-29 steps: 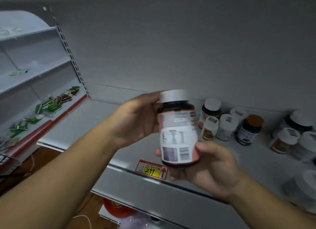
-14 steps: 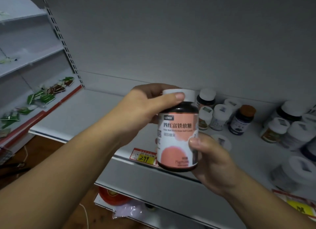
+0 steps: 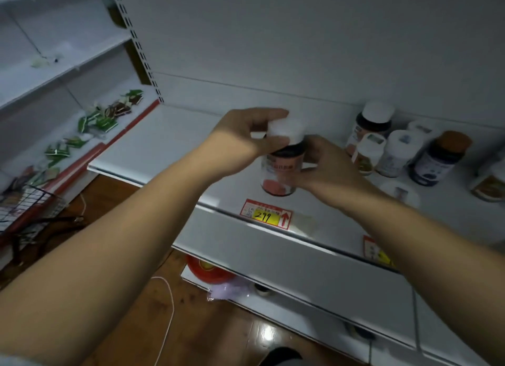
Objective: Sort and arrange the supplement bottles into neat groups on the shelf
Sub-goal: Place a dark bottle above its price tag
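Observation:
A dark supplement bottle with a pink label (image 3: 281, 171) and a white cap stands upright at the front of the white shelf (image 3: 164, 149), just above a price tag. My left hand (image 3: 246, 136) grips its cap from the left. Fingers of my right hand (image 3: 325, 166) wrap its right side. The image is too blurred to show if its base touches the shelf. A cluster of other bottles (image 3: 393, 149) stands behind to the right, with a similar pink-label bottle (image 3: 369, 125) at the back.
A yellow price tag reading 299 (image 3: 266, 215) sits on the shelf edge. Green and brown sachets (image 3: 98, 119) lie on the neighbouring shelf at left. A wire basket (image 3: 24, 201) is at far left. A red round object (image 3: 210, 270) rests under the shelf.
Both hands have carried the pink-label bottle away from me and down to the shelf front. The left hand shifted from the bottle's side to its cap.

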`<state>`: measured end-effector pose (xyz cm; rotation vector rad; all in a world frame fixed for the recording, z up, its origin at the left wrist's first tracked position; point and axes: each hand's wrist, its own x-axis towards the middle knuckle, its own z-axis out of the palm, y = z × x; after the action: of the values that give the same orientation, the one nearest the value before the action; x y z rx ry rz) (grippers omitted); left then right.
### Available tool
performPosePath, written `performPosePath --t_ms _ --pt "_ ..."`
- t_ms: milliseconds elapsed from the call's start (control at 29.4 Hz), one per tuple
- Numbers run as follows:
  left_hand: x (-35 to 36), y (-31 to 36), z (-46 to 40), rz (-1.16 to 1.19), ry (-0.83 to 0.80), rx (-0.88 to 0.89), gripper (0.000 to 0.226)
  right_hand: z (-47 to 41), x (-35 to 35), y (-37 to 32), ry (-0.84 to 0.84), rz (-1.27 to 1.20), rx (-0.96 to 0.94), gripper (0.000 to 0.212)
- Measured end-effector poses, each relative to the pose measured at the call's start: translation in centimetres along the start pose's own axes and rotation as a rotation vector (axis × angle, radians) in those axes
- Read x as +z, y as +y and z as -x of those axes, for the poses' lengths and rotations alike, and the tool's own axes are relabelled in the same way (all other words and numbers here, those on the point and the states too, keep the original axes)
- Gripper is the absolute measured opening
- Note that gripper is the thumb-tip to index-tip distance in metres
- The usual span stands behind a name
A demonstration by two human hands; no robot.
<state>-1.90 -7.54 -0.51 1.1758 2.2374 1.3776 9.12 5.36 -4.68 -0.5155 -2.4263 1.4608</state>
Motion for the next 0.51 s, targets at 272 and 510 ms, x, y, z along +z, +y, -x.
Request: performPosePath --t_ms 272,510 --pt "0.5 -6.2 0.2 0.032 0.053 -0.068 0.043 -2.2 5.3 2.8 0.039 0.066 0.014 0.060" --pt "-1.1 -5.8 0.2 0.094 0.201 0.054 0.077 -2.6 -2.9 1.2 0.089 0.376 -0.289 0.048"
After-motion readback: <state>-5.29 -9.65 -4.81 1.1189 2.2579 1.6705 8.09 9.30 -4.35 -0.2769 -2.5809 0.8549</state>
